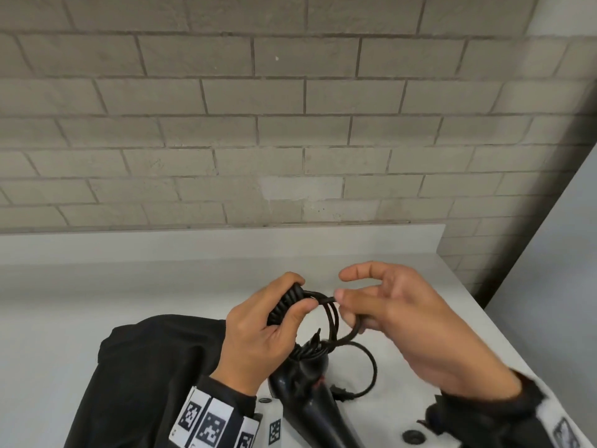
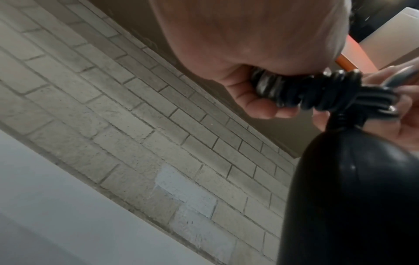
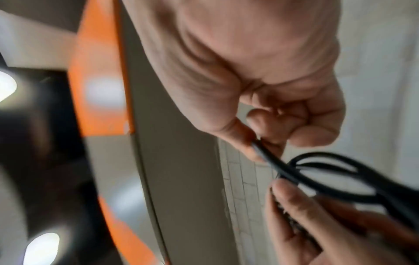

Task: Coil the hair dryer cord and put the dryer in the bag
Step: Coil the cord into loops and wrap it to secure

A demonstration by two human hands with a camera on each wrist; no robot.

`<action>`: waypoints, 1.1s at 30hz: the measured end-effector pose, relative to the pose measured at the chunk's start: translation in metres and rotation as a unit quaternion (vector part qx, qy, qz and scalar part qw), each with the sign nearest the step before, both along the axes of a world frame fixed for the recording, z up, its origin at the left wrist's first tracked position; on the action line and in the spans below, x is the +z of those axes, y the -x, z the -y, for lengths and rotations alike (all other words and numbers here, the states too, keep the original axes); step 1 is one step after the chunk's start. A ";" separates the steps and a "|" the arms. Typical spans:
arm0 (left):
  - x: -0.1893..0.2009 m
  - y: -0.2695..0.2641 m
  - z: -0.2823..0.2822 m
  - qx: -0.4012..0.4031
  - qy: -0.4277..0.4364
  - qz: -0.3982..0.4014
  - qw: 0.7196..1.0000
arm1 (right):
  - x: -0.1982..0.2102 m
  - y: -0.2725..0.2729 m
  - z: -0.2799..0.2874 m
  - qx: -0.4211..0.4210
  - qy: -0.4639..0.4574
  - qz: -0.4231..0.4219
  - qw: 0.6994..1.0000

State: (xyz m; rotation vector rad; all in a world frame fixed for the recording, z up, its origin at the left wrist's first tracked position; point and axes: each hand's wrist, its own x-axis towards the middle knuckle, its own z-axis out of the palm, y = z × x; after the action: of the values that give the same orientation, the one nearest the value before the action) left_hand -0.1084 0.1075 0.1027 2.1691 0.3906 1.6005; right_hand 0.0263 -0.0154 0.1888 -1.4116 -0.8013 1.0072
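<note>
1. Black bag (image 1: 145, 367) lies on the counter (image 1: 64, 302), left of both hands — nearer the left.
2. Hair dryer (image 1: 307, 396) hangs below them, handle toward the person.
3. Left hand (image 1: 258, 331) clenches the coiled cord (image 1: 284, 305); right hand (image 1: 397, 315) pinches a loose strand.

Glossy black plastic hair dryer (image 1: 310, 396) with matching black rubber cord (image 1: 332, 318), matte black fabric bag (image 1: 145, 367), white countertop (image 1: 129, 286), grey brick wall (image 1: 258, 124), black-and-white checkered wrist tags (image 1: 210, 428).
</note>
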 end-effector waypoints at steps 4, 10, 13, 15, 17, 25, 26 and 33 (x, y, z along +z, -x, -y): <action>0.006 0.002 0.002 -0.009 -0.006 -0.018 1.000 | -0.002 -0.009 -0.004 0.087 -0.022 -0.300 0.950; 0.004 0.000 0.002 0.017 0.026 0.002 1.000 | -0.032 0.014 0.006 0.075 -0.188 -0.204 0.958; 0.000 0.001 0.006 0.014 0.038 -0.004 0.999 | -0.057 0.035 0.010 -0.025 -0.201 0.070 0.977; -0.002 0.001 0.007 0.016 0.044 -0.008 0.999 | -0.072 0.042 0.012 -0.104 -0.203 0.292 0.929; -0.002 0.001 0.007 0.021 0.040 -0.010 0.999 | -0.083 0.041 0.013 -0.122 -0.217 0.417 0.874; -0.001 0.008 0.002 0.032 0.020 -0.015 0.999 | -0.035 0.003 0.039 -0.025 -0.124 -0.208 0.970; 0.001 0.007 0.001 0.033 0.010 -0.018 0.999 | -0.032 -0.004 0.043 -0.020 -0.124 -0.259 0.958; -0.003 0.001 0.005 0.020 0.042 -0.011 0.999 | -0.089 0.000 0.039 -0.018 -0.284 0.026 0.958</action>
State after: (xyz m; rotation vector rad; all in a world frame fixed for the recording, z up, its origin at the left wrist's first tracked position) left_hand -0.1093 0.1029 0.0999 2.1295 0.5014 1.5539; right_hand 0.0259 -0.0543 0.0996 -0.9516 -1.0028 0.6386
